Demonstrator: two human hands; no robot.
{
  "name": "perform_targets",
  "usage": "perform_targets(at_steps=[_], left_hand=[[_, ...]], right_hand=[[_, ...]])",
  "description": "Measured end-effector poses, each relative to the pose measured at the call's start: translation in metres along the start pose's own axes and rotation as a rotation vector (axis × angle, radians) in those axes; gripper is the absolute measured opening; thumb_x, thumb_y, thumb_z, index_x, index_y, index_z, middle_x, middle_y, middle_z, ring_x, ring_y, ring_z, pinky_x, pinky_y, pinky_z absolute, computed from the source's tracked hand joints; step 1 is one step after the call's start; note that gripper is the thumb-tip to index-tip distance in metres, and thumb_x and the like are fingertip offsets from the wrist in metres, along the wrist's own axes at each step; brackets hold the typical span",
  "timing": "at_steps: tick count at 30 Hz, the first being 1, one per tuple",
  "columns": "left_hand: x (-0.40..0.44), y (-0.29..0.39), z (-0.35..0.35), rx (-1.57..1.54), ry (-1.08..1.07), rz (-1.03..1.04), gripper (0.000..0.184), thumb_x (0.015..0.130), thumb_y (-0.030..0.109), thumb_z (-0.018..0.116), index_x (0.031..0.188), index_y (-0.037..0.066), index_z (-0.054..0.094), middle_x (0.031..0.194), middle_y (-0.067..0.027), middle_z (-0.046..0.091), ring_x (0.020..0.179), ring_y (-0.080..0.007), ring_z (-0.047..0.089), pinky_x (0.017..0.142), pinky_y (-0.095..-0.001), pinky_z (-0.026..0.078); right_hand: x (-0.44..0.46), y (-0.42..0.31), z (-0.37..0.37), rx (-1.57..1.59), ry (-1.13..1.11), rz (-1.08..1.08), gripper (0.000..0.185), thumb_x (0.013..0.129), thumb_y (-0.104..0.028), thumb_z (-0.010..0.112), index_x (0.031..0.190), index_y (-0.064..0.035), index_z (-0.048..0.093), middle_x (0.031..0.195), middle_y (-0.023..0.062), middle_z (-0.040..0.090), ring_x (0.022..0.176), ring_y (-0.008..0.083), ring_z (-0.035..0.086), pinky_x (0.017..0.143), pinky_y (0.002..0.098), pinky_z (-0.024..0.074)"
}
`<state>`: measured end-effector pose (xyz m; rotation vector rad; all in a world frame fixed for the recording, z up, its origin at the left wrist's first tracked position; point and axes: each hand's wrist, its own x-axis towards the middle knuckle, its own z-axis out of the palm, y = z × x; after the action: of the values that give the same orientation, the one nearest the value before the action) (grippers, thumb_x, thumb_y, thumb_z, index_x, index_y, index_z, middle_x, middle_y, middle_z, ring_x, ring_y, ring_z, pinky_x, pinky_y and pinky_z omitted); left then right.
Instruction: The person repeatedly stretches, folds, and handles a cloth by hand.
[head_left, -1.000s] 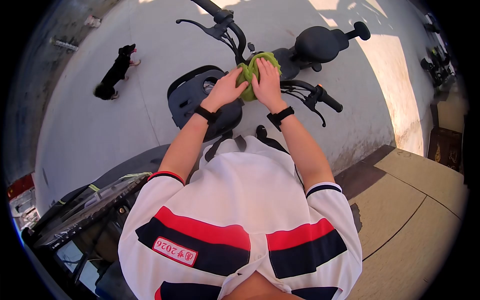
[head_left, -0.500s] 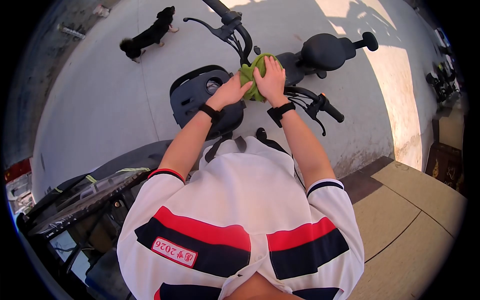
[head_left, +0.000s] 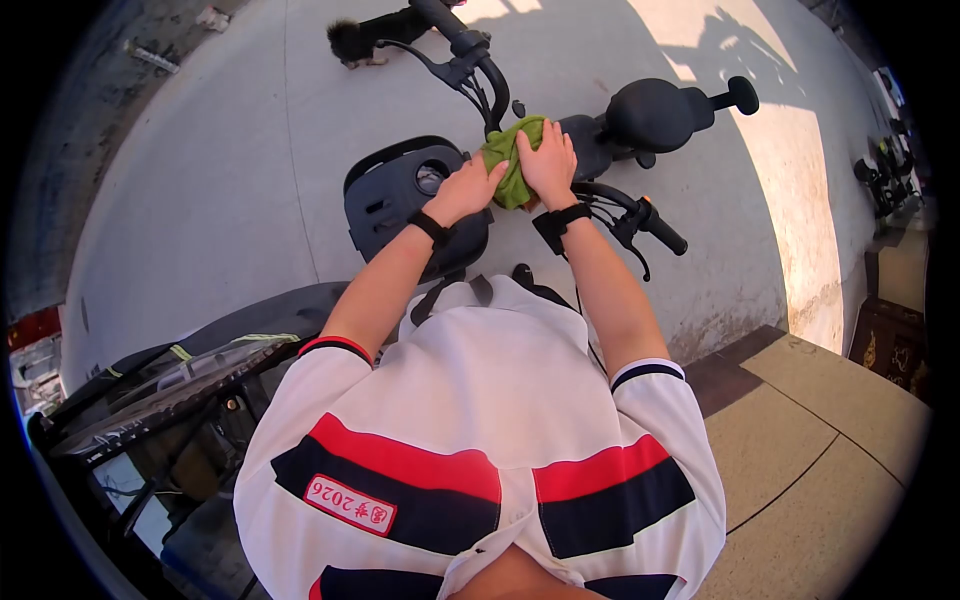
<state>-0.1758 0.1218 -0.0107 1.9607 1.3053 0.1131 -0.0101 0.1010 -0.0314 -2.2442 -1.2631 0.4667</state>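
Observation:
A crumpled green cloth [head_left: 515,165] lies over the middle of the handlebar of a dark scooter [head_left: 480,85]. My left hand [head_left: 467,190] holds the cloth's left side, its fingertips partly hidden by the folds. On the right side my right hand [head_left: 547,163] presses and grips the cloth, fingers close together. Just left of my left hand is the dark front basket [head_left: 405,200] with a round opening on top. Part of the handlebar centre is hidden under the cloth and hands.
The black scooter seat [head_left: 650,110] is beyond the handlebar. A black dog [head_left: 375,35] stands partly behind the upper grip. At lower left is a dark vehicle frame [head_left: 180,400]; at lower right, tan stone slabs [head_left: 790,440]. More vehicles [head_left: 888,170] are at far right.
The dog has moved right, partly behind the handlebar. The scooter has shifted slightly down and right in view. Both hands stay on the cloth, which has changed its folds.

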Motion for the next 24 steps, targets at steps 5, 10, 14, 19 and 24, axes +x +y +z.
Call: perform_targets(at_steps=[5, 10, 14, 19, 24], left_hand=[[0.002, -0.008, 0.011, -0.025, 0.077, 0.043, 0.069, 0.103, 0.056, 0.038, 0.141, -0.002, 0.041, 0.123, -0.0341, 0.06, 0.114, -0.0499, 0.059, 0.096, -0.0541, 0.048], [0.0, -0.008, 0.014, -0.026, 0.148, 0.109, 0.067, 0.103, 0.054, 0.042, 0.138, -0.003, 0.044, 0.121, -0.0329, 0.062, 0.111, -0.0504, 0.06, 0.094, -0.0554, 0.049], [0.006, -0.015, 0.018, -0.027, 0.158, 0.14, 0.066, 0.102, 0.053, 0.043, 0.137, -0.003, 0.045, 0.12, -0.0324, 0.062, 0.111, -0.0499, 0.06, 0.094, -0.0551, 0.048], [0.008, -0.018, 0.021, -0.02, 0.187, 0.177, 0.066, 0.102, 0.052, 0.044, 0.135, -0.005, 0.046, 0.12, -0.0318, 0.062, 0.113, -0.0491, 0.058, 0.096, -0.054, 0.047], [0.009, -0.021, 0.022, -0.063, 0.209, 0.269, 0.063, 0.103, 0.047, 0.048, 0.134, -0.007, 0.046, 0.119, -0.0309, 0.062, 0.113, -0.0482, 0.058, 0.095, -0.0524, 0.047]], right_hand=[[0.0, 0.008, 0.004, 0.041, 0.107, -0.217, 0.056, 0.099, -0.04, 0.051, 0.139, -0.0022, 0.055, 0.146, 0.0182, 0.053, 0.138, 0.0392, 0.044, 0.115, 0.0528, 0.0313], [-0.008, 0.013, 0.007, 0.054, 0.172, -0.369, 0.044, 0.101, -0.027, 0.05, 0.135, -0.001, 0.058, 0.141, 0.0201, 0.057, 0.132, 0.0396, 0.05, 0.112, 0.0507, 0.0366], [-0.02, 0.013, 0.005, 0.053, 0.201, -0.437, 0.042, 0.099, -0.023, 0.053, 0.134, 0.0006, 0.058, 0.14, 0.0211, 0.057, 0.131, 0.0398, 0.052, 0.111, 0.0513, 0.0377], [-0.041, 0.015, 0.002, 0.106, 0.278, -0.496, 0.041, 0.094, -0.018, 0.06, 0.131, 0.0006, 0.059, 0.137, 0.0207, 0.059, 0.129, 0.0392, 0.053, 0.108, 0.0499, 0.0405], [-0.059, 0.017, -0.007, 0.207, 0.295, -0.484, 0.037, 0.089, -0.011, 0.066, 0.123, 0.0009, 0.061, 0.131, 0.0196, 0.061, 0.119, 0.0394, 0.058, 0.103, 0.0452, 0.0451]])
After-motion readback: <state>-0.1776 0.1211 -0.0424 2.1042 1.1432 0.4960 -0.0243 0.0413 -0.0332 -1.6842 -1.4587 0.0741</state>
